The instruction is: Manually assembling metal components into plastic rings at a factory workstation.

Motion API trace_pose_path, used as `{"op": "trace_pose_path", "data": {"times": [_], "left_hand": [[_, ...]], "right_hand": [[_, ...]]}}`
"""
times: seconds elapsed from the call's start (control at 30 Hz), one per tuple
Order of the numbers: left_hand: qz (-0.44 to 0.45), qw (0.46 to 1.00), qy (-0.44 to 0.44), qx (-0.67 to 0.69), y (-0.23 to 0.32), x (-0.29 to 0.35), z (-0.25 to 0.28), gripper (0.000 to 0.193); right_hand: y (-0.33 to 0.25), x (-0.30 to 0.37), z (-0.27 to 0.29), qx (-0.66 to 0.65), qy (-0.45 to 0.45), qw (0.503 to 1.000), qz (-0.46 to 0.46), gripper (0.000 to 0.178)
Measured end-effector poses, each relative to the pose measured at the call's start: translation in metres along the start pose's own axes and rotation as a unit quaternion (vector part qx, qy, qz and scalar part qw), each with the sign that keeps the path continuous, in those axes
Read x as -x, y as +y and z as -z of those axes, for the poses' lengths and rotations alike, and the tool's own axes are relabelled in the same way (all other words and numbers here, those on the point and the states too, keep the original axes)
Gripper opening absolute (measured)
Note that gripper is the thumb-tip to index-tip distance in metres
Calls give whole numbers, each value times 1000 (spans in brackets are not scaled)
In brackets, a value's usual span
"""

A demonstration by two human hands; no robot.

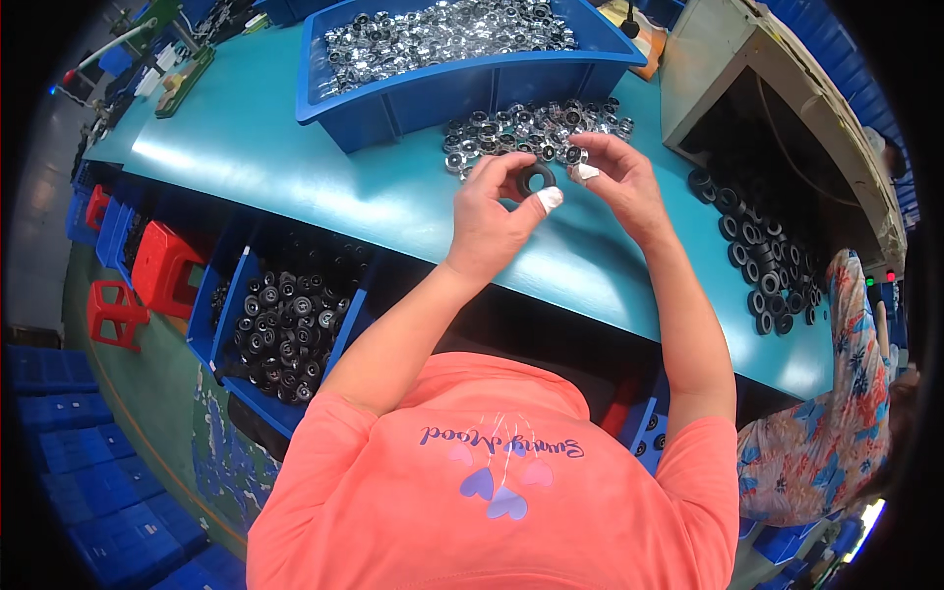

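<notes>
Between the thumb and fingers of my left hand point(489, 218) is a black rubber ring point(536, 178), its hole turned up toward me. My right hand point(627, 187) pinches a shiny clear-and-black wheel hub point(577, 154) a little to the right of the ring; the two parts are apart. White wraps cover both thumb tips. Just beyond my hands lies a loose pile of similar shiny hubs point(511, 131) on the teal table point(393, 211). Farther right, many black rubber rings point(762, 251) are spread on the tabletop.
A blue bin point(433, 98) heaped with shiny hubs stands at the back. A box-like housing point(723, 74) is at the right, near a person in a flowered sleeve point(851, 344). Below the table's left edge are a blue bin of black wheels point(290, 329) and red stools point(162, 270).
</notes>
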State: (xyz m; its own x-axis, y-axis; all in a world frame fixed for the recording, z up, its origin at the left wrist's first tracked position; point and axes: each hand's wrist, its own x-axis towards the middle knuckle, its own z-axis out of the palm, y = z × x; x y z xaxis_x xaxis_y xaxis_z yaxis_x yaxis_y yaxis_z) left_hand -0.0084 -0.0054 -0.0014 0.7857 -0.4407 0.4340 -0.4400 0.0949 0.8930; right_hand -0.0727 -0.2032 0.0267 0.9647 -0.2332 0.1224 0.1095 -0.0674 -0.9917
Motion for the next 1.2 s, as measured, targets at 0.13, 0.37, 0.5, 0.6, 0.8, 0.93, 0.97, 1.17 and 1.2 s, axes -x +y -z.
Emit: {"op": "trace_pose_path", "data": {"times": [0.13, 0.37, 0.5, 0.6, 0.8, 0.93, 0.97, 1.17, 1.2], "left_hand": [[-51, 995, 11, -88, 10, 4, -2, 43], [-61, 993, 13, -105, 12, 5, -3, 45], [-74, 993, 7, -97, 13, 3, -3, 44], [-67, 993, 9, -95, 11, 3, -4, 45], [18, 999, -30, -29, -3, 1, 2, 48], [196, 920, -98, 326, -8, -6, 9, 47], [203, 907, -107, 354, -9, -6, 11, 48], [218, 857, -137, 446, -10, -7, 14, 52], [220, 856, -138, 447, -10, -7, 14, 52]], "right_hand": [[3, -1, 2, 17, -42, 999, -23, 39], [4, 1, -6, 26, -119, 991, -59, 38], [1, 2, -10, 4, -106, 992, -65, 38], [2, 3, -10, -1, -103, 992, -75, 39], [8, 1, -8, -13, -97, 994, -41, 42], [7, 3, -12, -44, -75, 996, -11, 42], [7, 3, -12, -48, -73, 996, -6, 42], [8, 1, -10, -67, -82, 994, -6, 43], [8, 2, -11, -57, -74, 996, 5, 42]]}}
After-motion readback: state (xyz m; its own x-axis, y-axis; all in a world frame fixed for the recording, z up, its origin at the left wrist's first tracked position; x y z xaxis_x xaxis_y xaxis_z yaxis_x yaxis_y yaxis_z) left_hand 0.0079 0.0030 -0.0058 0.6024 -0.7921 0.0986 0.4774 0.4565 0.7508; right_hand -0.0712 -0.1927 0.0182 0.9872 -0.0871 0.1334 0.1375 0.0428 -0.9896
